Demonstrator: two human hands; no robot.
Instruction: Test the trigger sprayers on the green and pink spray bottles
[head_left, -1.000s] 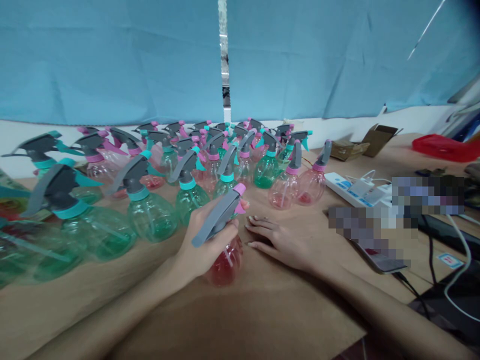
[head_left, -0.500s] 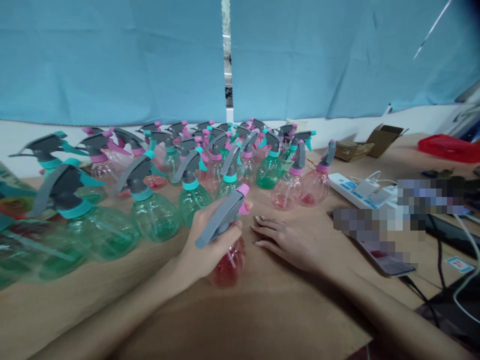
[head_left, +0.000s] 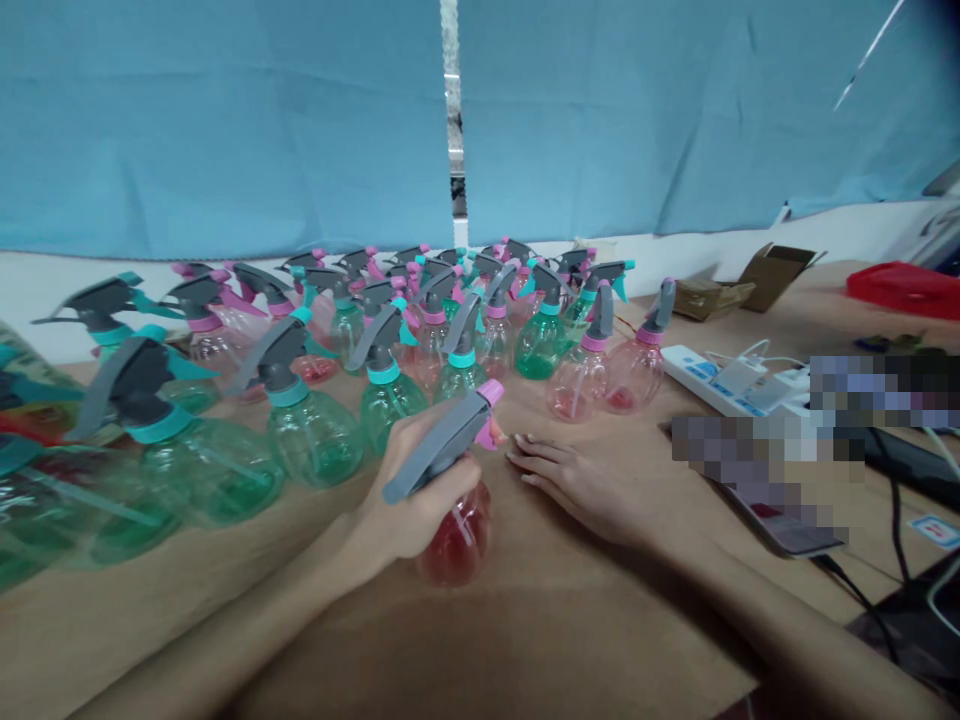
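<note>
My left hand is closed around the neck of a spray bottle that has a clear pink body, a grey head and a pink nozzle. The nozzle points away to the right, and the bottle stands near the front of the table. Just right of it, my right hand lies flat on the tabletop with its fingers stretched out, holding nothing. Beyond my left hand are a green spray bottle and another green one. A pink spray bottle stands past my right fingertips.
Several more green and pink spray bottles crowd the left and back of the wooden table. At right are a power strip with plugs, a phone on a cable, an open cardboard box and a red plastic bag. Blue sheeting hangs behind.
The view has shifted slightly. My left hand still grips the pink spray bottle, and my right hand stays flat on the table, almost unmoved.
</note>
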